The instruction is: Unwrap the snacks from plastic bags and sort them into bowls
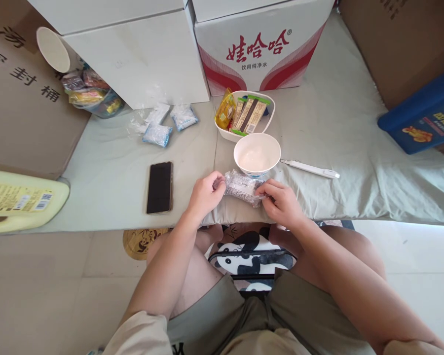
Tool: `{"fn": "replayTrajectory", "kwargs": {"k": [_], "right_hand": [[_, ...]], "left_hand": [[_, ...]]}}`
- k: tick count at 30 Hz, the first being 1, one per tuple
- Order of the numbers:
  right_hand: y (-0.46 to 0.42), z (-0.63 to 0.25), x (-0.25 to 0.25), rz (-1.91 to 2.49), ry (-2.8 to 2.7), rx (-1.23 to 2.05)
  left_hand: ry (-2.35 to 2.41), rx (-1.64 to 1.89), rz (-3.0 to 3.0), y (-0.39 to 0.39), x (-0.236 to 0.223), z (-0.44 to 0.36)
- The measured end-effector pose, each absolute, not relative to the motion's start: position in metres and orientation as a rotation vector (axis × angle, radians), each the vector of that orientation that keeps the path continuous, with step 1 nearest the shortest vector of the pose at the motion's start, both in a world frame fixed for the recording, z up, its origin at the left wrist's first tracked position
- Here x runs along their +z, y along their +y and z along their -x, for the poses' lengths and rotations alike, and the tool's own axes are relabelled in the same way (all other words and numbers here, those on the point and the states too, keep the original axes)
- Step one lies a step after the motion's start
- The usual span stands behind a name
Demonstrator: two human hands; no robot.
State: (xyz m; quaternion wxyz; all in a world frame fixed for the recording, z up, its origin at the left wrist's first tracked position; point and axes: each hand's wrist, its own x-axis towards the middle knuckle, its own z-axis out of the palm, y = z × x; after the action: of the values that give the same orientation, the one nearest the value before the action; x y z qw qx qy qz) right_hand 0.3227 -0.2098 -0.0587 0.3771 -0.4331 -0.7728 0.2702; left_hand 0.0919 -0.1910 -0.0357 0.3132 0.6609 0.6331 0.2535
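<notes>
Clear-wrapped packet pinched between two hands near the front edge of the table.
The left hand and right hand each close their fingers narrowly on opposite ends. A white bowl stands just beyond, nearly against the snack basket. Open cloth separates the left hand from the phone; rightward, a slim white tool borders bare, wrinkled cloth.

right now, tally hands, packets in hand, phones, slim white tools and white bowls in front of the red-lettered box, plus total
Left hand, right hand: 2
Held packet: 1
Phone: 1
Slim white tool: 1
Round white bowl, snack-filled white bowl: 2
Total: 7
</notes>
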Motion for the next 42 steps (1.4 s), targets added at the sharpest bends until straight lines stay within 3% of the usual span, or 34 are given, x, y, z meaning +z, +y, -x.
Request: {"fn": "replayTrajectory", "kwargs": {"k": [42], "right_hand": [[-0.2099, -0.3224, -0.0617, 1.136, -2.016, 0.769]], "left_hand": [[1.714, 0.546, -1.850, -0.1930, -0.0347, -0.0958]]}}
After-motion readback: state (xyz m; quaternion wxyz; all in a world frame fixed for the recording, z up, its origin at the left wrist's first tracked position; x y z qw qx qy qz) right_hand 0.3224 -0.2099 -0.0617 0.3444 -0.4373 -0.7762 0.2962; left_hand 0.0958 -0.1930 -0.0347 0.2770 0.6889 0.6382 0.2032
